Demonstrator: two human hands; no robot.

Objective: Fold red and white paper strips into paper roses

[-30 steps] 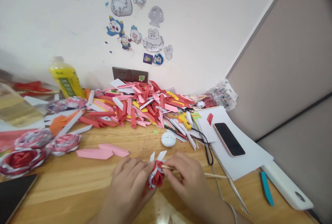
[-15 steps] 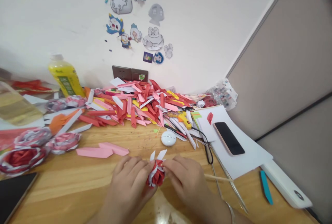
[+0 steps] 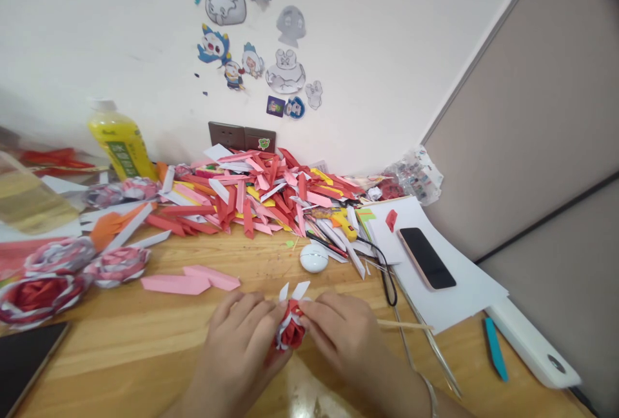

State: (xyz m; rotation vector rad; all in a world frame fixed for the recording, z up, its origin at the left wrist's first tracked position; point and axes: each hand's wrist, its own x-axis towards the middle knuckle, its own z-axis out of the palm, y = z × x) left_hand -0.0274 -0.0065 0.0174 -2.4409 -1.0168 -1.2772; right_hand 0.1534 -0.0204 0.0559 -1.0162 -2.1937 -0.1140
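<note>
A small red and white folded-paper flower (image 3: pixel 291 331) is between my hands near the front of the table, with two white paper ends sticking up from its top. My left hand (image 3: pixel 246 334) grips its left side, fingers curled and thumb near the top. From the right, my right hand (image 3: pixel 341 331) pinches the flower's upper edge with thumb and fingertips. A thin wooden stick (image 3: pixel 405 325) shows beyond my right hand; whether the hand touches it I cannot tell. Two pink folded strips (image 3: pixel 191 281) lie to the left of my hands.
Folded paper strips (image 3: pixel 261 192) heap along the wall. Finished paper roses (image 3: pixel 118 265) and a dark tablet-like device (image 3: pixel 29 363) are at left. A white case (image 3: pixel 314 258), yellow glue gun (image 3: pixel 344 223), phone (image 3: pixel 427 258), teal cutter (image 3: pixel 496 348) and yellow bottle (image 3: pixel 120 140) stand around.
Both hands hold the flower almost as before. The flower and its white ends have shifted only very slightly.
</note>
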